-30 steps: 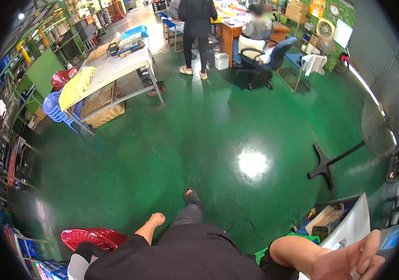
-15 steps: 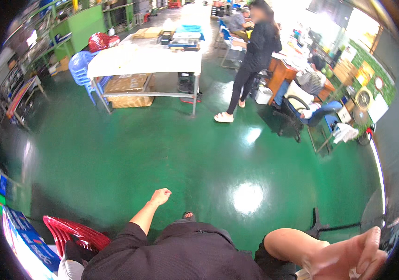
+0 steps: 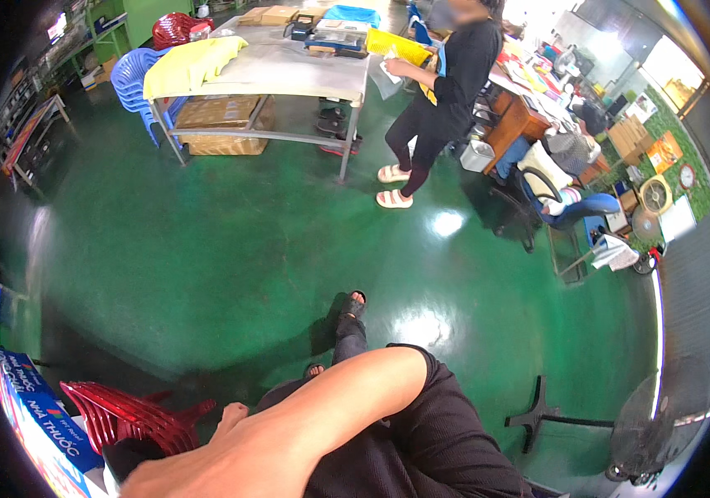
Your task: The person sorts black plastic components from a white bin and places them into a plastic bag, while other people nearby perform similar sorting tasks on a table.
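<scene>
My bare right forearm reaches across the front of my body toward the lower left. My right hand (image 3: pixel 168 480) lies at the lower edge of the picture, its fingers out of sight. Just beyond that forearm a small part of my left hand (image 3: pixel 229 417) shows, close to a stack of red plastic chairs (image 3: pixel 119 415). Its fingers are mostly hidden, and whether it touches a chair I cannot tell. A blue and white printed box or panel (image 3: pixel 44 415) stands left of the chairs. Nothing held is visible in either hand.
Ahead is a metal-legged table (image 3: pixel 289 75) with a yellow cloth (image 3: pixel 193 66), a carton (image 3: pixel 221 124) underneath. Blue stacked chairs (image 3: pixel 131 79) stand beside it. A person in black (image 3: pixel 463 79) handles a pale sheet or bag by the table. A fan (image 3: pixel 662 423) stands at the lower right.
My right arm has swung from the lower right across my body to the lower left. My left hand has drawn back toward the red chairs. The other person has turned and stepped toward the table.
</scene>
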### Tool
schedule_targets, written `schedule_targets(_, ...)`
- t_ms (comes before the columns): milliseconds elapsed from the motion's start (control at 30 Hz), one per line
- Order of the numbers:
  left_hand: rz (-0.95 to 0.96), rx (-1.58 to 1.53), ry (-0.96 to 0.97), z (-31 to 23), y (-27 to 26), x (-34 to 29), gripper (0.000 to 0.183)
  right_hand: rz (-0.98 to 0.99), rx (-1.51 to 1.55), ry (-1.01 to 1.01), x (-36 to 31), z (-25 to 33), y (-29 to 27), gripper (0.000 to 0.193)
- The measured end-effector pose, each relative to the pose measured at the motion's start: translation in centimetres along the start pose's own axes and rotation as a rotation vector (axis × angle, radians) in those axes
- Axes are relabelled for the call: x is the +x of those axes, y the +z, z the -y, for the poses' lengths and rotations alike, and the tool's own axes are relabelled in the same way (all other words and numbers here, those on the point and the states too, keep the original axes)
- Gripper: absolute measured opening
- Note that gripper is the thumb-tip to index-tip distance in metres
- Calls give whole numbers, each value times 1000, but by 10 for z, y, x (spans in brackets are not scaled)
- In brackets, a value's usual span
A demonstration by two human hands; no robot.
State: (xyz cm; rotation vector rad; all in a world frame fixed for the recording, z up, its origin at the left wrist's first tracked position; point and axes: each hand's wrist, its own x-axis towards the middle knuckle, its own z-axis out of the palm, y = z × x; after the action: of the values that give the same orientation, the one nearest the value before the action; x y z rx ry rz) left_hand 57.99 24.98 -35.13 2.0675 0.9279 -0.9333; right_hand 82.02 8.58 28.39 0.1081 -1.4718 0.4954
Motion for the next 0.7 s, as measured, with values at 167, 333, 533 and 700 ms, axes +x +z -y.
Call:
schedule_targets(167,-62,-88,40,-70,-22,13,28,384,-36,375,-55,25,-116,20)
schedule_targets(333,-148,0,62,-158,-78,103,30,85,-62,773,-102,86,-252,24)
schedule_targets(533,-273,-130,129,-344,-246,120,33,-257,-199,1057,-155,144,-414,25)
schedule_targets(700,-372,-455,320,-487,-343,135,23,-318,-500,1277,-172,129,-513,23)
